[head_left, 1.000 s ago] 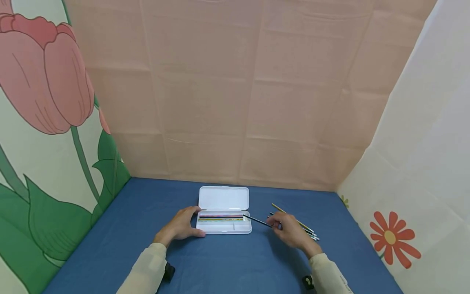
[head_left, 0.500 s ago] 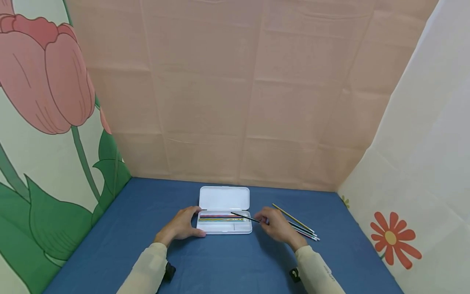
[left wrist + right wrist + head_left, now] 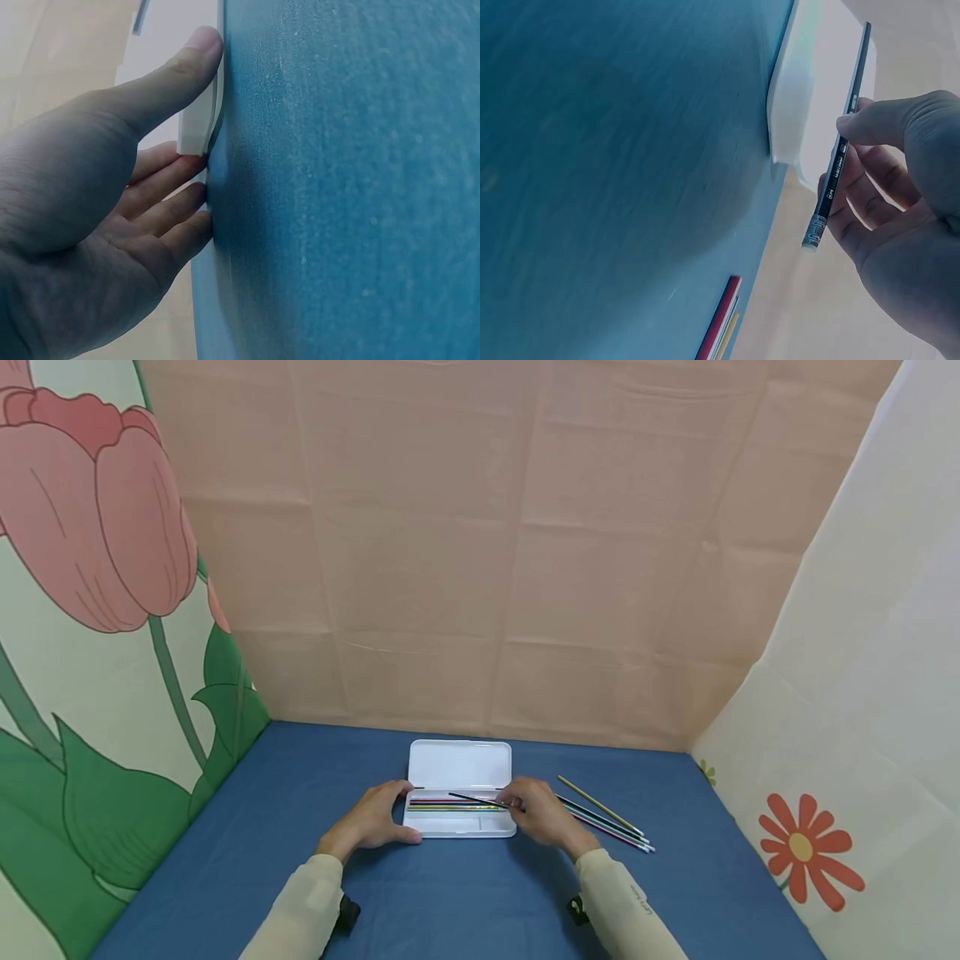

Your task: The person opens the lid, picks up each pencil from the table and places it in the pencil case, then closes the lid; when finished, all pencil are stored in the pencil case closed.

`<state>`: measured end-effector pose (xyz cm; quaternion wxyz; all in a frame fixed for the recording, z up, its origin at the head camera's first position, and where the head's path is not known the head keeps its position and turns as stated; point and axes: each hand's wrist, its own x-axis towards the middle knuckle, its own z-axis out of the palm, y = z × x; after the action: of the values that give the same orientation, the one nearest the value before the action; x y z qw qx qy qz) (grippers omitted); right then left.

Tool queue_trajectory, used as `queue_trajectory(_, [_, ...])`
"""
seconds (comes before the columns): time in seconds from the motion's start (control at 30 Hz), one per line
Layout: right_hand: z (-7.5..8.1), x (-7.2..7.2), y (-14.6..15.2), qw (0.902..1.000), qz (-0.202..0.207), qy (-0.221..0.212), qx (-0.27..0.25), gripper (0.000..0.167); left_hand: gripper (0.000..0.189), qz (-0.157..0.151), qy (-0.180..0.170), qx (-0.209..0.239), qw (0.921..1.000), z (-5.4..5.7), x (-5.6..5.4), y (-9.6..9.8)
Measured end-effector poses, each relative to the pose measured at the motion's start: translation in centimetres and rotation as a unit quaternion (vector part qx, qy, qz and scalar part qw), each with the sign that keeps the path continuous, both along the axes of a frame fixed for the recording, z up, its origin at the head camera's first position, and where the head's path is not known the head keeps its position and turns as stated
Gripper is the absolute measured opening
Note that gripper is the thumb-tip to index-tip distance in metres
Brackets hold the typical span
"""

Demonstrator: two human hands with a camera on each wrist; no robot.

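Note:
A white pencil case (image 3: 459, 825) lies with its lid (image 3: 460, 763) folded back on the blue cloth. Several pencils (image 3: 442, 807) in different colours lie side by side in its tray. My left hand (image 3: 372, 818) grips the case's left end, thumb at the near corner and fingers behind, as the left wrist view also shows. In my right hand (image 3: 542, 811), thumb and fingers pinch a black pencil (image 3: 840, 154) with an eraser at its near end. Its other end reaches left over the tray in the head view.
Right of the case, several loose pencils (image 3: 611, 824) lie slanted on the blue cloth (image 3: 450, 902), a yellow pencil (image 3: 592, 799) farthest back. A beige cloth wall (image 3: 480, 568) stands behind, with flower-printed sheets at both sides.
My right hand has moved left with the black pencil, from beside the loose pencils to the case's right end. The pencil now extends farther over the tray. My left hand stays at the case.

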<state>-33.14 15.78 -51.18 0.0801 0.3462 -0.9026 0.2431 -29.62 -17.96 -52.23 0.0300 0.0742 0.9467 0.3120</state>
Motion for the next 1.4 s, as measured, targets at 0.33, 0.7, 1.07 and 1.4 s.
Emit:
queue_trajectory(0.33, [0.0, -1.0, -2.7, 0.9997, -0.005, 0.001, 0.023, 0.024, 0.096, -0.005, -0.002, 0.002, 1.0000, 0.1, 0.0, 0.0])
queue_trajectory(0.7, [0.0, -1.9, -4.8, 0.9994, 0.000, -0.016, 0.032, 0.026, 0.095, -0.009, -0.001, -0.001, 1.0000, 0.4, -0.1, -0.3])
queue_trajectory(1.07, [-0.9, -2.7, -6.4, 0.9987, -0.009, -0.014, 0.048, 0.025, 0.095, -0.011, -0.006, 0.006, 0.9999, 0.2, 0.0, -0.3])
queue_trajectory(1.4, [-0.9, -2.8, -7.4, 0.9981, -0.023, -0.020, 0.054, 0.023, 0.095, -0.005, -0.008, 0.002, 1.0000, 0.2, -0.2, -0.2])
